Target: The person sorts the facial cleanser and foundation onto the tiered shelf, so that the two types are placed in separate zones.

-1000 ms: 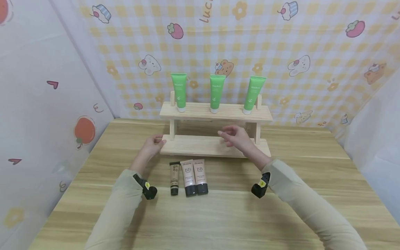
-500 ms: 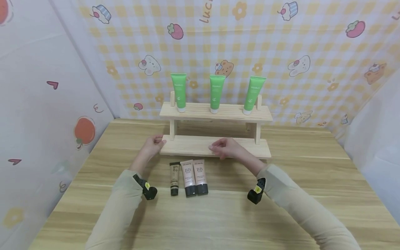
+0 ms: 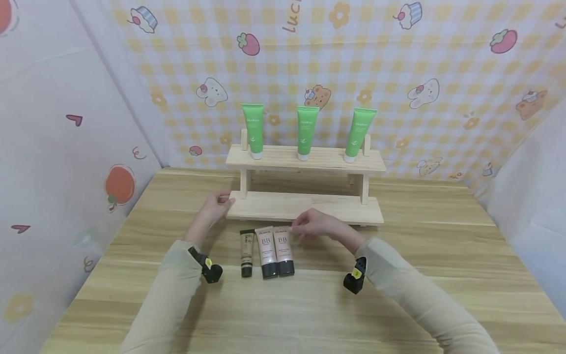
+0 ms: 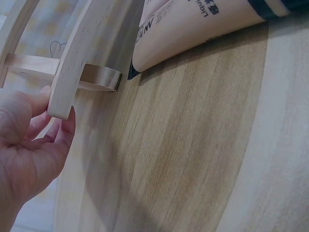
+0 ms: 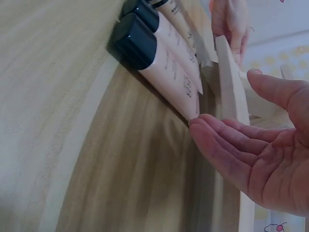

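A two-tier wooden rack (image 3: 336, 209) stands at the back of the table. My left hand (image 3: 219, 203) pinches the left end of its lower shelf (image 4: 65, 94), thumb on one side and fingers (image 4: 67, 126) on the other. Three tubes lie side by side in front of the rack: a dark tube (image 3: 246, 251) and two pink BB tubes (image 3: 267, 250) (image 3: 283, 250). My right hand (image 3: 301, 227) hovers open just right of the right-hand pink tube's crimped end (image 5: 186, 94). Its straight fingertips (image 5: 200, 126) are close to that end, and contact is unclear.
Three green tubes (image 3: 253, 130) (image 3: 306, 132) (image 3: 359, 133) stand cap-down on the rack's top shelf. Patterned curtain walls close in the wooden table (image 3: 442, 275) on the left, back and right. Bare tabletop lies in front of the tubes and to the right of the rack.
My right hand has come down and leftward from above the lower shelf to the tubes lying on the table. The left hand has stayed on the shelf end.
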Motion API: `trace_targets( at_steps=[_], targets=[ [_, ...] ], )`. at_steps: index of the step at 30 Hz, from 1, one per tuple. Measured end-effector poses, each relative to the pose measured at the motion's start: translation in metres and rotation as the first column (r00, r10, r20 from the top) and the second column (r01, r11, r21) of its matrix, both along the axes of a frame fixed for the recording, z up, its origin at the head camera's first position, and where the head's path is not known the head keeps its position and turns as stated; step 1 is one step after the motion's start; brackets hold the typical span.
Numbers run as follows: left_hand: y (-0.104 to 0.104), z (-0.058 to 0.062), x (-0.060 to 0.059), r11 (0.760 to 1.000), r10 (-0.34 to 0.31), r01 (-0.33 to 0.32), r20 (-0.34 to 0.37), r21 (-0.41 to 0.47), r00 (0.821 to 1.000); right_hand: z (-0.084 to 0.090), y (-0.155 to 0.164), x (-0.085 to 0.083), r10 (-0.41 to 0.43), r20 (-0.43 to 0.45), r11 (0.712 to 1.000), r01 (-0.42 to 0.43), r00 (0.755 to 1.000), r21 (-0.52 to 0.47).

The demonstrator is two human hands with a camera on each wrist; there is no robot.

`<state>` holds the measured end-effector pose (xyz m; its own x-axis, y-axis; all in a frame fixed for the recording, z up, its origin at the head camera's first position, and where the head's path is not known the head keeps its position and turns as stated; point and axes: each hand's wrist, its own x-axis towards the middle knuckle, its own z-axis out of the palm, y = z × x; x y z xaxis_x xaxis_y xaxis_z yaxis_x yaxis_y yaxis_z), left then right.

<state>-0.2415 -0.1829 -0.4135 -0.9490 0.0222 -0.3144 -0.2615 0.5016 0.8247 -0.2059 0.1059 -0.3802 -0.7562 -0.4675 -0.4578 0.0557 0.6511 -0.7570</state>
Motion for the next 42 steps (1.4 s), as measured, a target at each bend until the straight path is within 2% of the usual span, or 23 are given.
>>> trace_targets(
  at_steps=[6,13,21,30,42],
  targets=[
    [0.001,0.003,0.002,1.0,0.0,0.0,0.011,-0.004,1.0,-0.01,-0.008,0.006,-0.048,-0.008,0.998,0.049,0.999,0.028],
    [0.001,0.004,0.002,1.0,-0.004,0.004,0.01,-0.014,1.0,-0.025,-0.025,0.015,-0.136,-0.073,0.988,0.141,0.988,0.07],
    [0.001,0.003,0.001,1.0,-0.004,0.004,0.025,-0.014,1.0,-0.027,-0.039,0.026,-0.17,-0.108,0.981,0.178,0.98,0.076],
    [0.001,0.003,0.0,1.0,-0.001,0.001,0.022,-0.013,1.0,-0.029,-0.045,0.024,-0.182,-0.017,0.982,0.183,0.983,0.051],
    [0.002,0.003,0.0,1.0,0.004,-0.004,0.02,-0.007,1.0,-0.034,-0.038,0.022,-0.15,0.021,0.988,0.15,0.988,0.029]
  ],
)
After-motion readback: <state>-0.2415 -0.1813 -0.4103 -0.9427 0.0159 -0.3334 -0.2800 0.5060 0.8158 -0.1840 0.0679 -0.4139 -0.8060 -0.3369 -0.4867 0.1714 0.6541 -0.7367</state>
